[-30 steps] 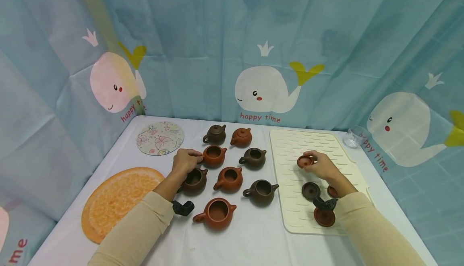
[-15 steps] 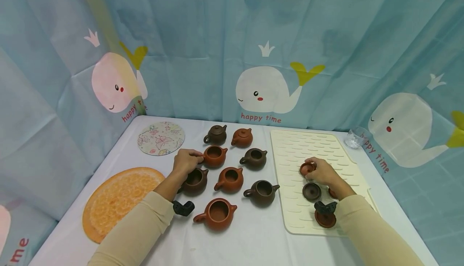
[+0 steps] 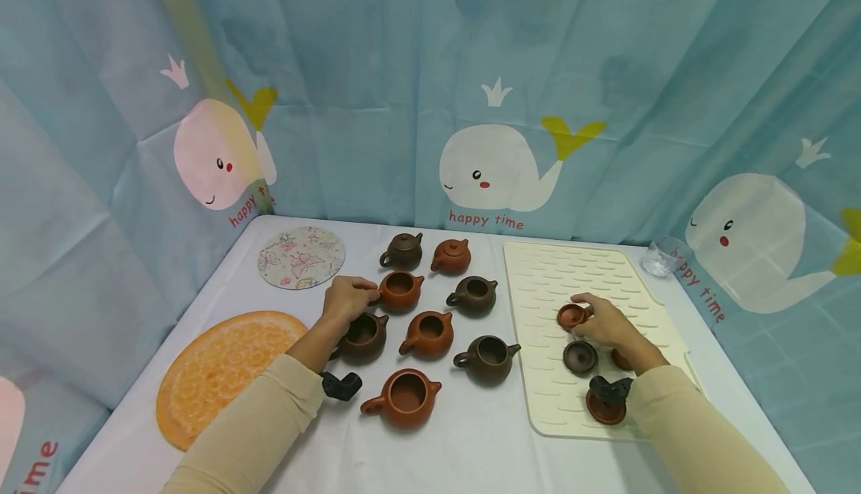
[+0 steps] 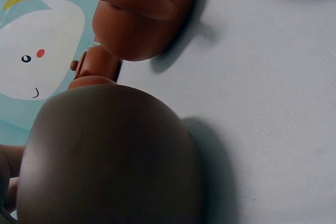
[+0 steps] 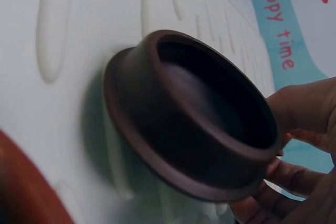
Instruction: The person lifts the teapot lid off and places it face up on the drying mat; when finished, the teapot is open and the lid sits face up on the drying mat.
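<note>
Well, nearest of all, a beige cloth sleeve [image 3: 249,427] is slanting in on the left, beside a rounded, open-topped reddish-brown clay teapot [image 3: 407,403] that is sitting on a finely woven white tablecloth [image 3: 471,442]. Rightward, a round reddish-brown clay lid [image 3: 607,412] is lying on a cream mat patterned with short, elongated marks [image 3: 538,277], partly hidden by a black wrist-worn camera [image 3: 610,390]. Just beyond, a smooth dark-brown clay lid [image 3: 581,358] is resting hollow side up; the right wrist view is showing its raised, ring-shaped collar.

Now the right hand [image 3: 613,329] is reaching forward over the mat, index finger arching and thumb opposing, and the two are pinching a small reddish-brown clay lid [image 3: 570,319] just beyond the dark one; whether it is touching the mat, I can't tell.

Across at left, the left hand [image 3: 345,303] is hovering palm down past a bulging dark-brown clay teapot [image 3: 363,341], fingertips pinching the handle of a glossy, squat orange-brown clay teapot [image 3: 400,298] standing upright on the cloth.

Farther back, a lidded dark-brown clay teapot [image 3: 403,252] and a lidded reddish-brown clay teapot [image 3: 451,257] are standing side by side, while a creased blue curtain with whale prints [image 3: 336,165] is hanging behind everything.
</note>
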`<state>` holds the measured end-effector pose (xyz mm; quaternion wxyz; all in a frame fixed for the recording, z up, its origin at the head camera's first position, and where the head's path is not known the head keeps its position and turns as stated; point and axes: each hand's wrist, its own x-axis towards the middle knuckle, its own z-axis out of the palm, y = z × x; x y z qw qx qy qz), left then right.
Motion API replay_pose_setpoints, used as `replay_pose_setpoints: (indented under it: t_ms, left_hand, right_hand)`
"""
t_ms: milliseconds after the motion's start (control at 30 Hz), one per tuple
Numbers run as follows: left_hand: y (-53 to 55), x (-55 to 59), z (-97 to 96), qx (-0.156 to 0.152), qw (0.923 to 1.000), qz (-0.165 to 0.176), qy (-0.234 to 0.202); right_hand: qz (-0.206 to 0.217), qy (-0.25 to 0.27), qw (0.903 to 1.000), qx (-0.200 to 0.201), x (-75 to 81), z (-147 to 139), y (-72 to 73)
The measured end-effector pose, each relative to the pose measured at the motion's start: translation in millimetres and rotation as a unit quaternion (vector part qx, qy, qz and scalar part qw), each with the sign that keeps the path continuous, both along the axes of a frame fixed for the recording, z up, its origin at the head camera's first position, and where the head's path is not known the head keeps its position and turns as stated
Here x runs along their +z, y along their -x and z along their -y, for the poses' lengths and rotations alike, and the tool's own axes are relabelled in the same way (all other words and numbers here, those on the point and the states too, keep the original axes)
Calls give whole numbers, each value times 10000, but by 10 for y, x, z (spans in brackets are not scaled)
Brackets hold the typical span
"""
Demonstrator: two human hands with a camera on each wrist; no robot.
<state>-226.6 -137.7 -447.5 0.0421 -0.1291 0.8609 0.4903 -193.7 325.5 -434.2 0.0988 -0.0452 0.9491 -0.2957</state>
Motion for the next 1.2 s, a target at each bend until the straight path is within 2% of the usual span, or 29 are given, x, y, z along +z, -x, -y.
replay_pose_setpoints:
  t_ms: [167, 367, 567, 867, 1000, 1200]
  left_hand:
    - [15, 73, 5, 36, 9998, -162, 99]
    - [27, 214, 36, 101, 9989, -454, 80]
    - [21, 365, 25, 48, 9947, -1019, 89]
    - [-14, 578, -115, -217, 9851, -1680, -310]
    - [-12, 601, -179, -332, 9793, -1971, -315]
    - [23, 553, -297, -496, 9756, -2092, -445]
  right_hand:
    - [34, 320, 9995, -63, 63, -46, -17]
    - [-136, 272, 9995, -50, 247, -77, -58]
    - [-408, 488, 9979, -77, 439, -56, -83]
    - [-916, 608, 9938, 178, 735, 85, -154]
    - [-1145, 848, 9895, 237, 823, 206, -169]
    - [-1396, 1262, 9817, 279, 851, 407, -162]
